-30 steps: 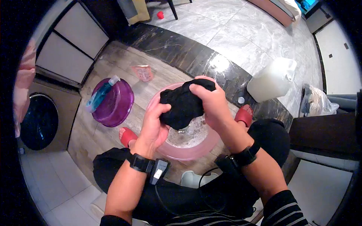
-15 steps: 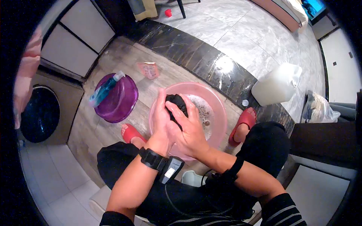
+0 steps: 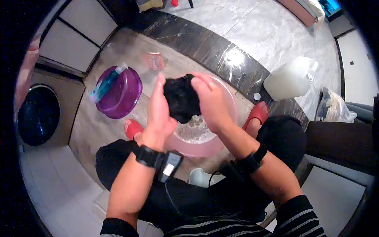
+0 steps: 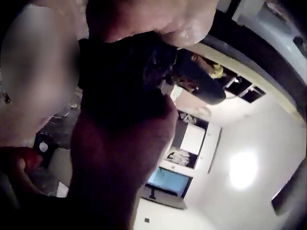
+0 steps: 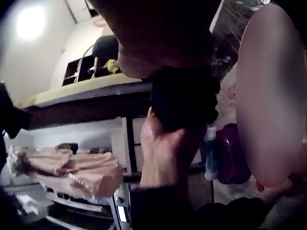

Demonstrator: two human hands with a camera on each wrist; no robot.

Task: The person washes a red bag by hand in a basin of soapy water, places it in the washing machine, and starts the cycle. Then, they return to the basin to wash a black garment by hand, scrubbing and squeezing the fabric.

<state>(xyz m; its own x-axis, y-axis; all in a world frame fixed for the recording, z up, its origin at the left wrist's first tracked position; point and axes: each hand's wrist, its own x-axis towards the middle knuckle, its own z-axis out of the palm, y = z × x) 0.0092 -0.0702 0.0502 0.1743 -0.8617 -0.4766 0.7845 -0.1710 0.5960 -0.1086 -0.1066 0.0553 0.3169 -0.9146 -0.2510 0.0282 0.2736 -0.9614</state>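
A wet-looking black cloth (image 3: 182,99) is bunched between my two hands, held up over a pink basin (image 3: 201,149). My left hand (image 3: 159,112) grips its left side, the thumb low near the cloth's bottom edge. On the other side my right hand (image 3: 212,102) holds it, with fingers wrapped toward its far edge. Below lies foamy, greyish water (image 3: 194,132) in the basin. The right wrist view shows the cloth (image 5: 184,98) as a dark bundle between both hands; in the left wrist view the cloth (image 4: 120,72) is mostly dark.
A purple basin (image 3: 128,104) with a bottle of blue liquid (image 3: 106,86) across it stands at left, near a pink packet (image 3: 154,61). At right are a white jug (image 3: 290,79) and a small white cap (image 3: 257,96). Red slippers (image 3: 258,114) flank the pink basin.
Half a second ago the palms were pressed together around the cloth, lower over the basin. Now the hands have parted and the cloth shows wider between them, as it did a second ago.
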